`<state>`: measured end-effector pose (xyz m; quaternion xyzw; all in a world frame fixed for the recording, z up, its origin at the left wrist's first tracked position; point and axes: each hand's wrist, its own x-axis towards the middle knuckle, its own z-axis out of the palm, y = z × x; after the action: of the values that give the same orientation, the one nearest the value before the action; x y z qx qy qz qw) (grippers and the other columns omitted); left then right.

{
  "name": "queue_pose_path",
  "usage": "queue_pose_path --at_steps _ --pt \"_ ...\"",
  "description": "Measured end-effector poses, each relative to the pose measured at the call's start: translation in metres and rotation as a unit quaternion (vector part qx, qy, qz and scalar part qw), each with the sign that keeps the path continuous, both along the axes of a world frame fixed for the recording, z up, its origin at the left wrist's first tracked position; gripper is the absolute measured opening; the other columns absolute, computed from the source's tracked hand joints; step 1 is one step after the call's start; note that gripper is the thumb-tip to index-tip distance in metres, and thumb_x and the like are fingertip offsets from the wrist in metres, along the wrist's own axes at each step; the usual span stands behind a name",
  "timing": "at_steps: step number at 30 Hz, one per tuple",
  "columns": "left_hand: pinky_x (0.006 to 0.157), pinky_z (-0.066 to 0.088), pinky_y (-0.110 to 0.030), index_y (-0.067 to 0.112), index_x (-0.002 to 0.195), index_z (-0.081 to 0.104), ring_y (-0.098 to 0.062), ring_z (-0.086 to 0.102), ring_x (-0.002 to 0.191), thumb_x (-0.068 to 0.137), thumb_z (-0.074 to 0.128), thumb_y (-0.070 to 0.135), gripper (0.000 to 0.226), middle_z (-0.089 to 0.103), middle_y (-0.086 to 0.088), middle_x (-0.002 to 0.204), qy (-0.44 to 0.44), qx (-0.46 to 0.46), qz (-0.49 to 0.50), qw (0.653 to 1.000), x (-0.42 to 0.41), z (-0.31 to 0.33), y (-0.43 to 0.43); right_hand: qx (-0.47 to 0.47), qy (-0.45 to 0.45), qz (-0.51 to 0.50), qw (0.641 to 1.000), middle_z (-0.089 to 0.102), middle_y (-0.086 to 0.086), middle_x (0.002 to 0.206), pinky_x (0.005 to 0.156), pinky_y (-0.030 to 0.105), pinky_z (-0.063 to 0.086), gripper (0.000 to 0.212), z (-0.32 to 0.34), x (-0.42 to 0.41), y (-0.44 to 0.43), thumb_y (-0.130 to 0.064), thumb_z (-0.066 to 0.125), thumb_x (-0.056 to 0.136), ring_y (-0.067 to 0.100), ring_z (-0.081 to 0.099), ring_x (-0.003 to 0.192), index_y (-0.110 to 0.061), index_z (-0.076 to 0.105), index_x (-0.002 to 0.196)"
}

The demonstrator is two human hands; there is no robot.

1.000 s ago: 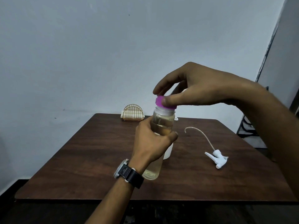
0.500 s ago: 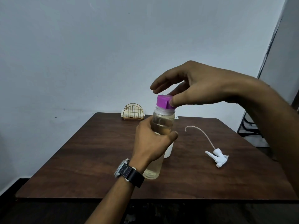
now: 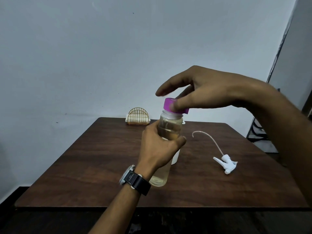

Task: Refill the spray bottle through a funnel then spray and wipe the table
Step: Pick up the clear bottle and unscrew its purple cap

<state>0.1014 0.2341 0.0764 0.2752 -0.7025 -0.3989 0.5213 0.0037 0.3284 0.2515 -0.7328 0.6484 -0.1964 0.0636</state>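
The purple cap (image 3: 175,106) has tilted since a second ago — right hand (image 3: 202,92) fingers pinch it. Left hand (image 3: 158,149) fingers wrap the clear bottle (image 3: 170,130), held above the bench (image 3: 94,159); spray head (image 3: 225,162) lies right.

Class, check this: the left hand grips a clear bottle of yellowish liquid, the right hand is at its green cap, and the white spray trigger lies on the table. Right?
Not quite. The head view shows the cap is purple, not green; everything else stands.
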Motion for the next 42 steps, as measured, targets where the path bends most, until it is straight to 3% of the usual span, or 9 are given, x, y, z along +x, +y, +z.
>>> queue_pose_path --at_steps 4,9,14,19,24,28,35,38,42 --pt "0.061 0.063 -0.055 0.022 0.076 0.069 -0.030 0.074 0.064 0.064 0.084 0.025 0.020 0.073 -0.001 0.067 0.001 0.002 0.000 1.000 0.000 -0.001 0.000 -0.021 0.066 -0.049 0.996 0.073 -0.025 0.107 0.076 0.028 0.057 0.045 -0.001 0.000 -0.005 -0.071 0.066 0.077 0.000 0.073 0.076 -0.045 0.071 0.114" --pt "0.059 0.061 -0.056 0.018 0.078 0.070 -0.033 0.074 0.064 0.063 0.083 0.026 0.022 0.073 -0.003 0.066 0.002 0.003 0.004 1.000 0.000 0.000 -0.002 -0.029 0.037 -0.024 0.999 0.074 -0.026 0.104 0.073 0.030 0.058 0.027 -0.004 -0.006 -0.004 -0.049 0.073 0.087 0.009 0.075 0.076 -0.043 0.073 0.114" --pt "0.063 0.062 -0.057 0.016 0.082 0.073 -0.034 0.075 0.065 0.058 0.083 0.033 0.031 0.073 -0.002 0.066 0.007 0.025 0.009 1.000 0.000 -0.001 -0.005 -0.065 -0.044 -0.002 0.997 0.073 -0.018 0.112 0.077 0.027 0.060 0.030 -0.010 -0.015 -0.001 -0.035 0.074 0.091 0.014 0.076 0.077 -0.040 0.071 0.121" --pt "0.063 0.062 -0.058 0.020 0.080 0.071 -0.033 0.074 0.065 0.058 0.084 0.032 0.029 0.073 0.000 0.067 0.004 0.034 0.012 0.999 0.002 -0.003 -0.005 -0.125 -0.174 0.013 0.977 0.075 -0.007 0.112 0.085 0.030 0.062 0.033 -0.030 -0.034 0.003 -0.034 0.077 0.088 0.019 0.078 0.082 -0.035 0.072 0.120" --pt "0.063 0.063 -0.056 0.024 0.079 0.069 -0.033 0.074 0.064 0.059 0.083 0.029 0.025 0.072 0.001 0.062 0.006 0.034 0.014 0.999 0.004 -0.004 -0.002 -0.173 -0.392 0.016 0.903 0.074 0.005 0.116 0.094 0.046 0.060 0.058 -0.075 -0.067 0.006 -0.029 0.084 0.071 0.035 0.077 0.095 -0.022 0.070 0.128" --pt "0.065 0.063 -0.056 0.026 0.077 0.069 -0.030 0.075 0.064 0.060 0.084 0.030 0.023 0.072 0.002 0.063 0.003 0.040 0.012 0.999 0.004 -0.007 -0.004 -0.182 -0.475 -0.041 0.860 0.075 0.008 0.120 0.088 0.031 0.061 0.062 -0.120 -0.093 0.008 -0.014 0.085 0.065 0.027 0.076 0.102 -0.018 0.071 0.126" --pt "0.065 0.064 -0.052 0.016 0.079 0.073 -0.027 0.074 0.060 0.061 0.085 0.029 0.025 0.074 -0.002 0.065 0.007 0.055 0.014 0.998 0.007 -0.009 -0.006 -0.132 -0.420 -0.188 0.878 0.075 0.004 0.109 0.069 0.010 0.055 0.048 -0.206 -0.119 0.009 0.006 0.085 0.075 -0.005 0.073 0.080 -0.013 0.071 0.117" --pt "0.062 0.060 -0.044 0.013 0.078 0.073 -0.023 0.072 0.055 0.062 0.085 0.025 0.023 0.074 -0.003 0.064 0.011 0.058 0.011 0.998 0.007 -0.008 -0.006 -0.105 -0.360 -0.239 0.896 0.076 0.001 0.103 0.068 0.012 0.054 0.053 -0.241 -0.126 0.003 -0.006 0.092 0.070 -0.005 0.072 0.076 -0.014 0.072 0.118" --pt "0.060 0.058 -0.038 0.012 0.080 0.074 -0.021 0.070 0.052 0.064 0.085 0.022 0.022 0.073 -0.004 0.064 0.015 0.064 0.009 0.998 0.009 -0.009 -0.005 -0.063 -0.309 -0.285 0.905 0.076 -0.006 0.103 0.087 0.026 0.059 0.059 -0.274 -0.132 -0.004 -0.018 0.095 0.068 0.004 0.073 0.090 -0.015 0.069 0.122"
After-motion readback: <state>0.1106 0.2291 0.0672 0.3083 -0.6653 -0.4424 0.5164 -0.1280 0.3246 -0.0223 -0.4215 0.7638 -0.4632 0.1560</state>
